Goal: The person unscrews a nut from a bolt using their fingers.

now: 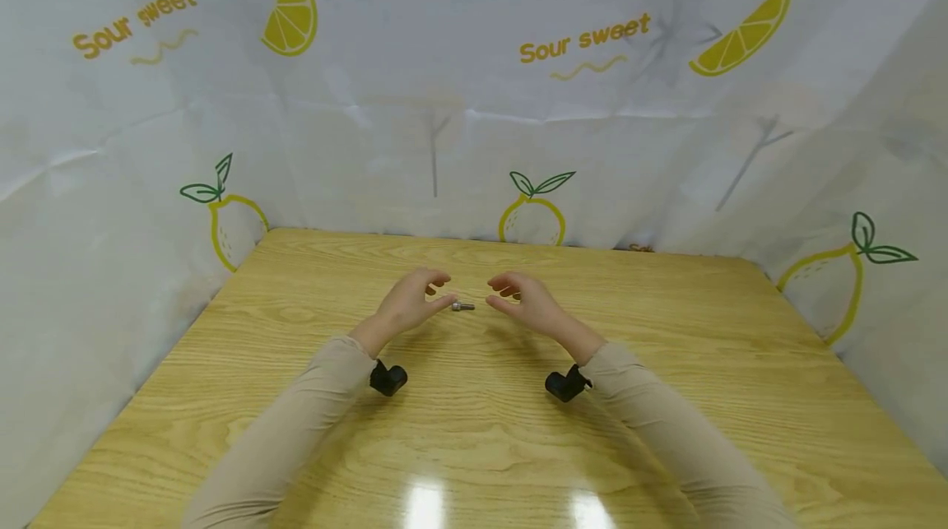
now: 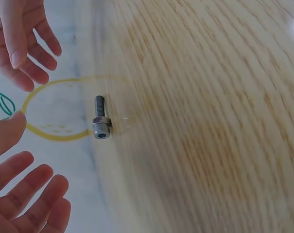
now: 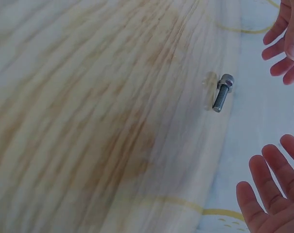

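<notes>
A small metal socket-head bolt [image 1: 462, 307] lies on the wooden table between the two hands. A nut sits on its thread right against the head, and the hex recess of the head shows in the left wrist view on the bolt [image 2: 101, 119]. My left hand [image 1: 411, 300] hovers at the head end with fingers loosely bent and nothing in them. On the threaded end's side, my right hand [image 1: 527, 303] is held the same way, also holding nothing. In the right wrist view the bolt [image 3: 223, 93] is apart from the fingers of both hands.
The wooden table [image 1: 474, 430] stretches around the hands, its far edge meeting a pale cloth [image 1: 385, 101] printed with lemons. Black wrist cameras [image 1: 388, 378] hang below both sleeves. Bright light reflections lie near the front of the table.
</notes>
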### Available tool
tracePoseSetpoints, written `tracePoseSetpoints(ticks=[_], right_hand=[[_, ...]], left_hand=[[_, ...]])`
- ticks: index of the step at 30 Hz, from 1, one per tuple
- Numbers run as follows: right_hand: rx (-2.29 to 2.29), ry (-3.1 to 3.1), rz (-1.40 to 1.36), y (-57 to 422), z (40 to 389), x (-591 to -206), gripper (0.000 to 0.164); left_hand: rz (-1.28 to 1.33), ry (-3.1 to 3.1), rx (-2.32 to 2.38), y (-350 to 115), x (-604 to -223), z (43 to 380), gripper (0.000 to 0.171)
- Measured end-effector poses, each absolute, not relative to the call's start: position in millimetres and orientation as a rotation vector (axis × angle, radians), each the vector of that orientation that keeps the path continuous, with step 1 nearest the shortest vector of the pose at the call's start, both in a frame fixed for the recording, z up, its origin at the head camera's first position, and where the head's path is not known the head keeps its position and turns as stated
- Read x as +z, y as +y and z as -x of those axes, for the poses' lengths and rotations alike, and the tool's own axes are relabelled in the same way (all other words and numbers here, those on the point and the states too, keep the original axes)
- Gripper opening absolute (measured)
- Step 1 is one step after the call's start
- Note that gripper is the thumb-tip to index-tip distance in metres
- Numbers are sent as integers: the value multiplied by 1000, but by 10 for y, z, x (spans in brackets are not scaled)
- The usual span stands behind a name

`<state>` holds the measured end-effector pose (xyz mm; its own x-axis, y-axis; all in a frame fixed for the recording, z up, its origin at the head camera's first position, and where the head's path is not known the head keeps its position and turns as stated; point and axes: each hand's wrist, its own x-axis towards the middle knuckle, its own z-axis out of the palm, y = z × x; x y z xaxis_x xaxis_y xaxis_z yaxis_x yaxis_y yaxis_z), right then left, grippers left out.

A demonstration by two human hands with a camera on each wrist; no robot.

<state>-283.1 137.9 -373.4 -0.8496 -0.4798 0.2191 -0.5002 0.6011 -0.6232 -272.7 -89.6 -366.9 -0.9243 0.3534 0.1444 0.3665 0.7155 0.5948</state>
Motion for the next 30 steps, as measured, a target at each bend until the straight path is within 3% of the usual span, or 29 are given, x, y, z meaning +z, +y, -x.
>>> tracePoseSetpoints(ticks=[30], right_hand=[[1324,-2980,-640,1178,3064,-3942,30]], left_hand=[[467,-3036,-1116,-807,-3901,2919,33]])
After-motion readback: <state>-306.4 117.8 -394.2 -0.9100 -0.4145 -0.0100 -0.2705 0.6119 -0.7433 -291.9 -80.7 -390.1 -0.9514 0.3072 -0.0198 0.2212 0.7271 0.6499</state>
